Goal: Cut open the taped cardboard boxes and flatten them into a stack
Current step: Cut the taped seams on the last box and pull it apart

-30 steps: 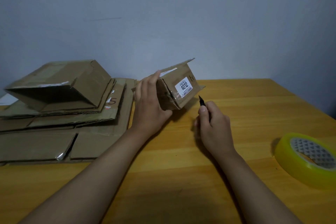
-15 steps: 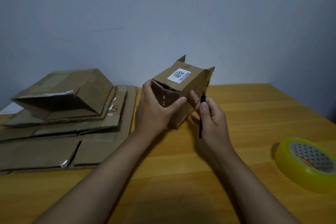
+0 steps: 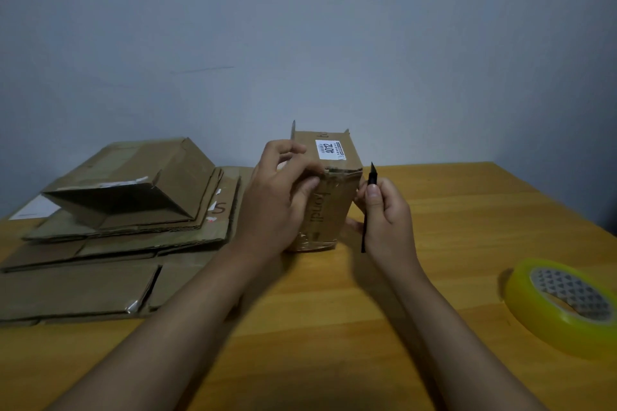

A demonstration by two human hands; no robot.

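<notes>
Box (image 3: 329,197): small, brown cardboard, standing on end on the table (image 3: 467,210), near its far edge at the middle; white label (image 3: 329,149) printed 4012 on the upper face, lettering down the near face, clear tape wrinkled along the bottom edge; two flap corners stick up at the far top

Left hand (image 3: 277,200): against the box's left side, fingers curled over the top left edge, thumb pressed on the near face; it grips the box

Right hand (image 3: 387,213): just right of the box, fingers curled round a knife (image 3: 369,200); fingertips touch the box's right side

Knife: thin, black, upright, point up, just beside the box's right edge; whether the blade touches the cardboard cannot be told

Stack (image 3: 110,243): flattened boxes, left of the box, largest sheets lowest; top piece partly folded, one end raised and open

Paper (image 3: 35,209): white sheet, far left of the box, behind the stack

Tape roll (image 3: 567,304): yellowish, lying flat, well right of the box, near the table's right edge

Wall (image 3: 300,43): pale grey, behind the box, faint marks
</notes>
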